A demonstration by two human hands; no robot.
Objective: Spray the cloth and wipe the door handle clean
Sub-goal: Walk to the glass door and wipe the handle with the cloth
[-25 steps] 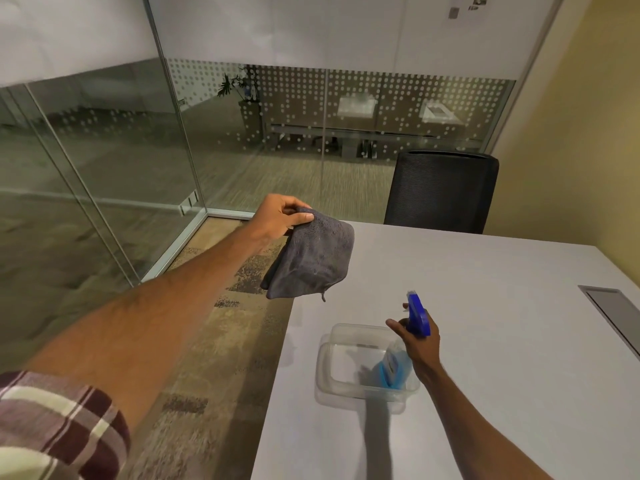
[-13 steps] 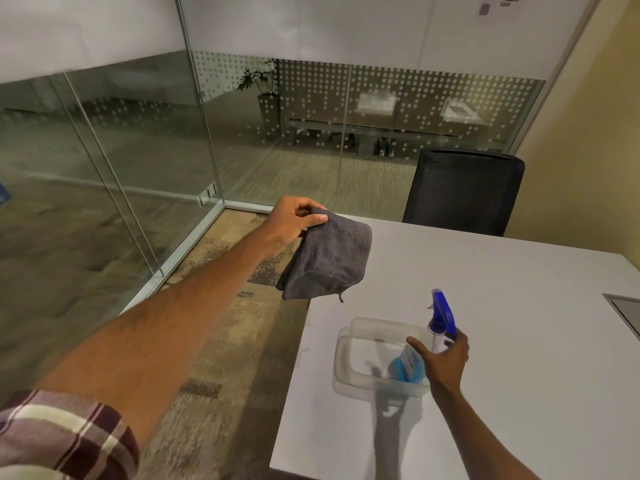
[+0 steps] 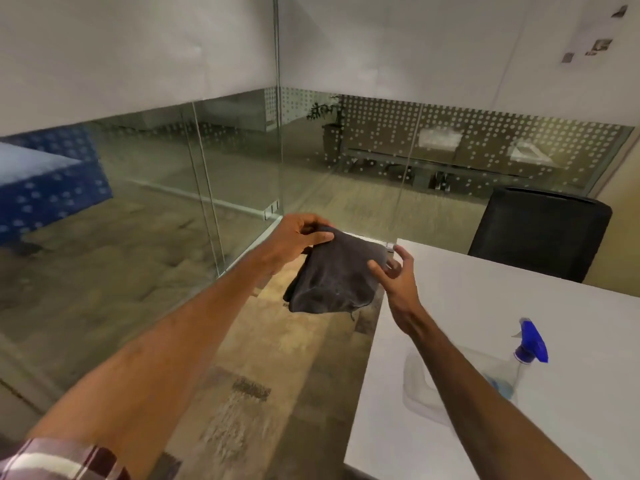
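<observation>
Cloth (image 3: pixel 337 273) is what we have in hand: a dark grey, folded piece, held up in the air between us and the glass wall (image 3: pixel 156 188), just off the near corner of the white table (image 3: pixel 519 341). Our left hand (image 3: pixel 294 239) has its fingers closed over the top edge, and the cloth hangs down from there in a soft, sagging bundle. Our right hand (image 3: pixel 396 275) is at the cloth's right edge with the fingers spread fairly wide; the thumb lies against the fabric, but we cannot tell whether the other fingers have closed on it. The spray bottle (image 3: pixel 523 358), with its blue trigger head, stands apart from both hands on the table beside a clear plastic tub (image 3: pixel 420 386) (nobody is touching it). We judge the cloth to be light, limp and not at all fragile, with a nap that should give the fingers plenty of friction. Its weak point is shape: pinched at one corner it will unfold and dangle. So we would take it across the folded edge with both hands, or bunch it into the palm, leaving a flat pad free to wrap around a handle. No door handle is visible from here, so the wiping has not yet begun.
</observation>
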